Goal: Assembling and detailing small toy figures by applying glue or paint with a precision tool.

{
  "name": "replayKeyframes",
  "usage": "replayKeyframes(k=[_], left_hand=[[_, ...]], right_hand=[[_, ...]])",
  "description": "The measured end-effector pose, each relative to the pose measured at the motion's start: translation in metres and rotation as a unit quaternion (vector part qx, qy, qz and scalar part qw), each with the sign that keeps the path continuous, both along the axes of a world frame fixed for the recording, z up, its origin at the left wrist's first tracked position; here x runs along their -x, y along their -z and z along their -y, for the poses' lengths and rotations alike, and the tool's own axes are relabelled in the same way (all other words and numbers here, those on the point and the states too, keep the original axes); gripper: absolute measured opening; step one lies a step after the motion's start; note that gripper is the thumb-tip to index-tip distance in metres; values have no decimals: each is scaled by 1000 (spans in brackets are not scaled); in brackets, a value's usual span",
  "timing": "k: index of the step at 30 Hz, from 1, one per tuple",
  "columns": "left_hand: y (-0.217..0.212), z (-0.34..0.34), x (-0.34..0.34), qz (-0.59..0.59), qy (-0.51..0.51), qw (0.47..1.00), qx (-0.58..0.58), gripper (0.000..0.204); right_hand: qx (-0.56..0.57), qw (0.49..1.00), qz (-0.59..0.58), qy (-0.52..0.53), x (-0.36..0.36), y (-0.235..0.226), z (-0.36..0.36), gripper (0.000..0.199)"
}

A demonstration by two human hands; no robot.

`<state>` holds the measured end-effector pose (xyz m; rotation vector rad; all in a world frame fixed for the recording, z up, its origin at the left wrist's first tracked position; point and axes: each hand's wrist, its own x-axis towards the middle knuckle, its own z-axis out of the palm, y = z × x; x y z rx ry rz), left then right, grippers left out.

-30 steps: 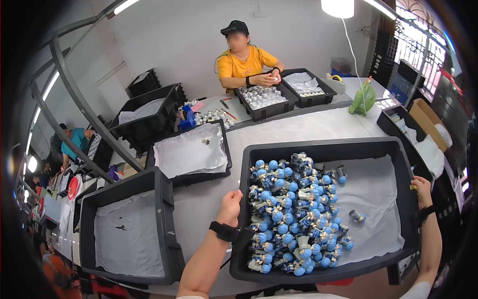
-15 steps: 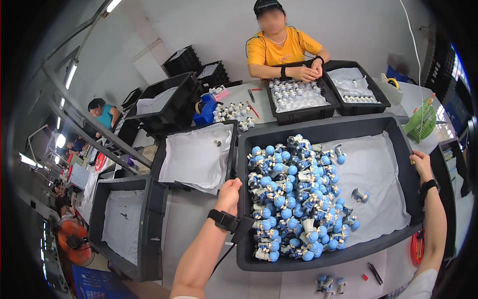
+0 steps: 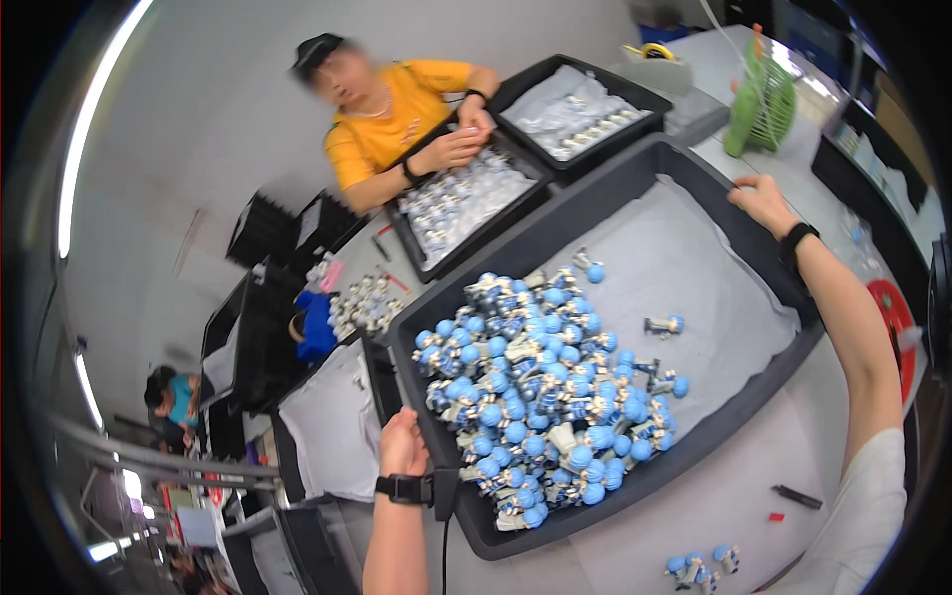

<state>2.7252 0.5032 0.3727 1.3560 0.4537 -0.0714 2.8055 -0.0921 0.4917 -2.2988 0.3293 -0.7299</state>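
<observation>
A large black tray (image 3: 570,210) lies tilted across my view, with both my hands on its rim. My left hand (image 3: 404,443) is closed round the left edge. On the far right edge, the fingers of my right hand (image 3: 766,203) are wrapped over the rim. A heap of small figurines (image 3: 535,397) with round blue heads fills the tray's left part. White lining (image 3: 724,288) shows at its right, where a loose figurine (image 3: 664,325) lies on its side. The tray's underside is hidden.
Across the table, a person in yellow (image 3: 397,119) works over a tray of small white pieces (image 3: 461,203). A green fan (image 3: 764,104) stands at the far right. Several figurines (image 3: 702,570), a black pen (image 3: 796,496) and a red cap (image 3: 775,517) lie near me. A lined tray (image 3: 332,426) is at left.
The whole view has tilted, so the tray, table and person opposite appear turned counterclockwise. Both my hands stay on the tray's rim. The figurine heap looks the same.
</observation>
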Motion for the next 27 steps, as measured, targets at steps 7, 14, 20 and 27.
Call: replayKeyframes(k=[7,14,20,27], left_hand=[[-16,-11,25,-25,66,996,57,21],[-110,-9,119,69,-55,995,-39,22],[-247,-8,245,47,24,997,61,20],[-302,-35,403,-69,27,997,26,14]], right_hand=[[209,974,-30,82,75,-73,-40,60],[136,990,-7,20,117,-144,-104,60],[3,983,-175,60,115,-289,-147,23],[-141,934,-271,-186,273,-222,-206,47]])
